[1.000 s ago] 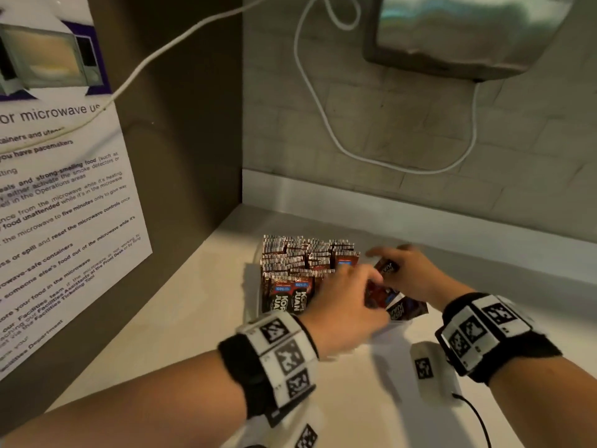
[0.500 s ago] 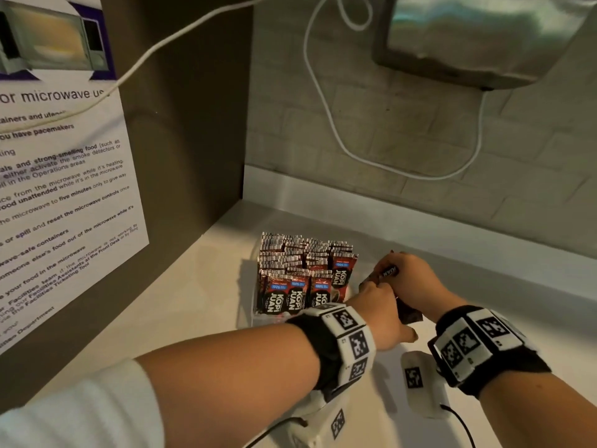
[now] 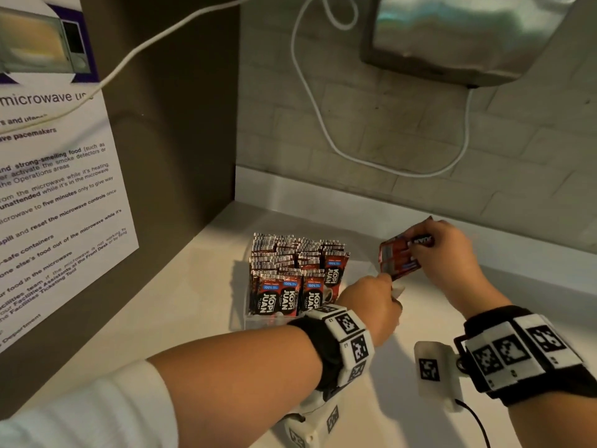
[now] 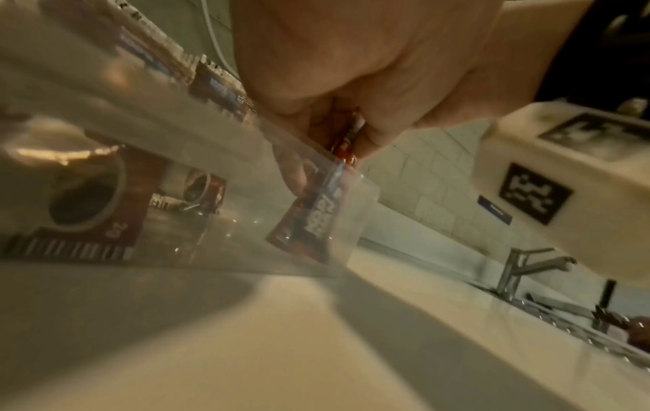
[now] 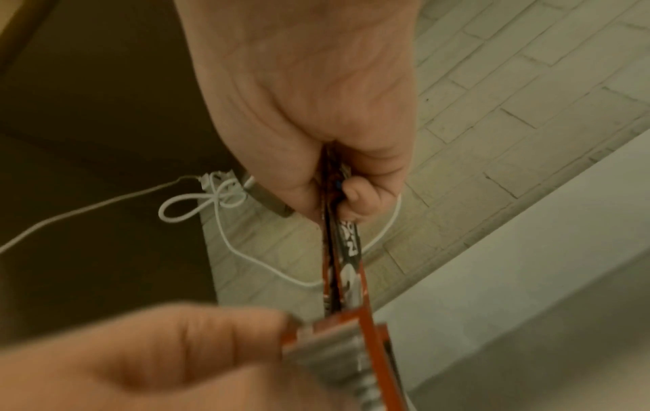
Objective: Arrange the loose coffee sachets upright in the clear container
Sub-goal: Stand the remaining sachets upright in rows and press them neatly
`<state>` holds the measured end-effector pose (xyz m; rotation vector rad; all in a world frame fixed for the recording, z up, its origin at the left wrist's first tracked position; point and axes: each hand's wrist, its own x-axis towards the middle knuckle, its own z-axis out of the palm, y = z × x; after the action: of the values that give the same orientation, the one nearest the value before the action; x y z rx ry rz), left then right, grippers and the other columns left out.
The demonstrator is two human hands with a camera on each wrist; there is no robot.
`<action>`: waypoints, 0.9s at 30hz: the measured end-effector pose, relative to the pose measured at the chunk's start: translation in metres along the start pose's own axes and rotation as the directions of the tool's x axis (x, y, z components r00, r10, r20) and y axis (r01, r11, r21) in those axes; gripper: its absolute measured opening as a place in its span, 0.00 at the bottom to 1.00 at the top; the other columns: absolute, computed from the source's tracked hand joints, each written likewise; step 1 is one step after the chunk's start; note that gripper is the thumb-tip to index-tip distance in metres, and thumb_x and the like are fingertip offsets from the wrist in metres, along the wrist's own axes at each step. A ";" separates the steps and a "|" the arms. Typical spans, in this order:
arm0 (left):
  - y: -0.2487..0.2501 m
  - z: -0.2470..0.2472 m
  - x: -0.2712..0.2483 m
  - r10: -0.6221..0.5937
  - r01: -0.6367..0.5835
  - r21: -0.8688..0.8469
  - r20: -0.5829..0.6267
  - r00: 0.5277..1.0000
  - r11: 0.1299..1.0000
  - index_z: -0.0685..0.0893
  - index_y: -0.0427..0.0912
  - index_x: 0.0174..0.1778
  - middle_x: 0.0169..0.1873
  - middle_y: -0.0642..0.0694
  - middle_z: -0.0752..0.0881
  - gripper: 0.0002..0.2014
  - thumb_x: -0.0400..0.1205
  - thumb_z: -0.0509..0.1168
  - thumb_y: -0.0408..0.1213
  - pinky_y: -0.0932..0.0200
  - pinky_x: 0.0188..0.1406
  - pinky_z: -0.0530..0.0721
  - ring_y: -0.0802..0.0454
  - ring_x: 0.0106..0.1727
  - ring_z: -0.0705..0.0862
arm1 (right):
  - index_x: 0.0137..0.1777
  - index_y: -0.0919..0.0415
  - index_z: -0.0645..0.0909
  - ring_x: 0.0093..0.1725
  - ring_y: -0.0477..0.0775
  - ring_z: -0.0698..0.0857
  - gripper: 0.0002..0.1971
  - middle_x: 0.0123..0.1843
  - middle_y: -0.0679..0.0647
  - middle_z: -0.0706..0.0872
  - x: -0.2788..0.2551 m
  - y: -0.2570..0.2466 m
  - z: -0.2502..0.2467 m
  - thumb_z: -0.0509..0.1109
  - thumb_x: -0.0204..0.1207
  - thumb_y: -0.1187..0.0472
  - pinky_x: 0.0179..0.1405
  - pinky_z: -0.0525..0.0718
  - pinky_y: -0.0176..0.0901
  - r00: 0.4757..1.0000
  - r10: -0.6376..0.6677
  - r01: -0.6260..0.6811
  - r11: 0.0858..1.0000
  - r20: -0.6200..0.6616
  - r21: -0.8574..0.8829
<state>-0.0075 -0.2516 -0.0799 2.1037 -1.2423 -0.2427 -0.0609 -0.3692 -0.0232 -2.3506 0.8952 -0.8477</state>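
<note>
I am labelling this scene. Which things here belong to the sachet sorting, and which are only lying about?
Job: clear container; upright sachets in it; loose sachets held by right hand; left hand pinching a sachet.

Bystanders: microwave notice; white cable; metal dispenser; faucet.

Red-and-black sachets (image 3: 292, 286), white cable (image 3: 323, 118)

The right hand (image 5: 309, 111) fills the top of the view, its thumb and curled fingers pinching a thin stack of red sachets (image 5: 346, 258) seen edge-on, which hangs down from the grip. At the bottom the blurred left hand (image 5: 147, 358) reaches in, its fingertips (image 5: 267, 319) touching the lower end of the stack. Behind them a white cable (image 5: 197, 204) loops in front of a dark panel (image 5: 87, 139) and a tiled wall (image 5: 527, 97), with the pale table (image 5: 527, 292) at lower right.
</note>
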 end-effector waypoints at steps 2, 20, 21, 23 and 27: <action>-0.005 -0.006 0.002 0.007 -0.008 -0.113 -0.013 1.000 0.994 0.81 0.41 0.55 0.43 0.46 0.85 0.11 0.87 0.58 0.43 0.60 0.32 0.71 0.48 0.39 0.82 | 0.42 0.54 0.82 0.44 0.58 0.81 0.14 0.50 0.61 0.84 0.003 -0.002 -0.012 0.65 0.73 0.75 0.38 0.75 0.40 0.998 0.013 -0.007 0.996 -0.064 0.084; -0.016 -0.051 -0.004 0.068 -0.150 -0.605 -0.157 0.985 0.782 0.72 0.65 0.70 0.61 0.38 0.84 0.22 0.80 0.51 0.63 0.40 0.67 0.79 0.41 0.64 0.82 | 0.42 0.76 0.81 0.25 0.52 0.68 0.05 0.31 0.63 0.73 -0.035 -0.073 -0.008 0.64 0.72 0.78 0.20 0.63 0.39 0.902 0.074 -0.188 0.954 0.426 0.233; -0.020 -0.049 -0.006 0.047 -0.114 -0.612 -0.123 0.991 0.783 0.69 0.68 0.69 0.63 0.41 0.83 0.27 0.75 0.49 0.72 0.38 0.69 0.76 0.41 0.67 0.80 | 0.39 0.74 0.80 0.25 0.53 0.67 0.06 0.30 0.62 0.72 -0.035 -0.076 -0.003 0.62 0.73 0.78 0.21 0.62 0.41 0.898 0.076 -0.195 0.952 0.434 0.238; -0.022 -0.052 -0.010 0.041 -0.058 -0.609 -0.042 0.998 0.791 0.63 0.65 0.73 0.67 0.47 0.81 0.39 0.67 0.48 0.80 0.39 0.75 0.69 0.42 0.73 0.74 | 0.35 0.67 0.78 0.25 0.52 0.67 0.11 0.29 0.60 0.71 -0.034 -0.082 0.002 0.60 0.75 0.77 0.23 0.63 0.40 0.886 0.085 -0.220 0.942 0.457 0.252; -0.024 -0.065 -0.020 0.137 -0.027 -0.694 0.104 0.985 0.720 0.48 0.56 0.81 0.76 0.54 0.67 0.50 0.71 0.75 0.54 0.53 0.78 0.69 0.56 0.77 0.69 | 0.39 0.62 0.72 0.24 0.55 0.73 0.10 0.29 0.60 0.73 -0.033 -0.091 0.010 0.60 0.76 0.76 0.18 0.68 0.38 0.874 0.122 -0.320 0.873 0.469 0.369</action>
<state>0.0297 -0.1977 -0.0490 1.3852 -1.0906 -0.7202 -0.0361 -0.2825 0.0143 -1.8778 0.6847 -0.3501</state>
